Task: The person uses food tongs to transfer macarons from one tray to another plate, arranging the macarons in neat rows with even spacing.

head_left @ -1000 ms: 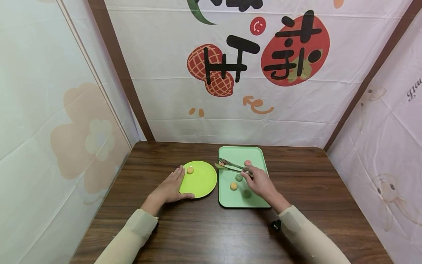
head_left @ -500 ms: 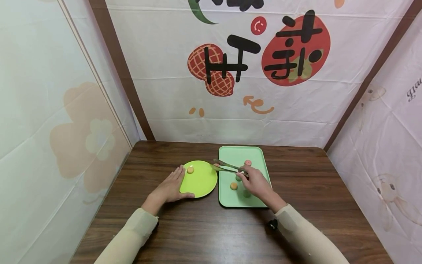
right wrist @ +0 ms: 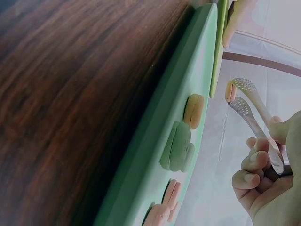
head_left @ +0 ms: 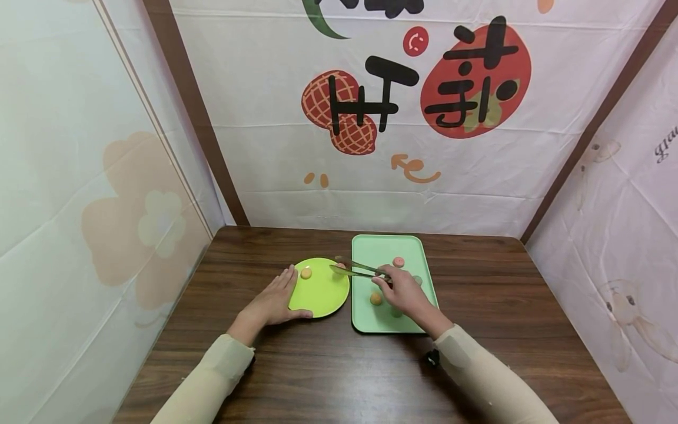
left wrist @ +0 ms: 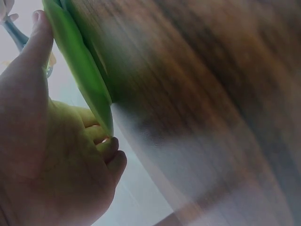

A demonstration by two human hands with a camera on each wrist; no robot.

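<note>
My right hand [head_left: 402, 290] grips metal tongs [head_left: 362, 269] above the green tray [head_left: 364, 318]. Between the tongs' perforated tips is a pinkish macaron [right wrist: 231, 91], raised over the right part of the lime-green plate [head_left: 318, 299]. My left hand [head_left: 272, 300] rests at the plate's left rim, fingers fairly straight along it and thumb at the near rim. One yellow macaron [head_left: 306, 273] lies on the plate. On the tray sit a pink macaron [head_left: 398, 261], a yellow macaron [head_left: 375, 299] and green ones, partly hidden by my right hand.
Plate and tray stand side by side on a dark wooden table [head_left: 339, 377]. A printed white cloth [head_left: 265, 165] hangs behind the table's far edge, with more cloth at both sides. A small black device [head_left: 432, 357] shows under my right wrist.
My right hand has moved left, carrying the tongs and macaron from above the tray's left edge to over the plate. The left hand and plate have stayed in place.
</note>
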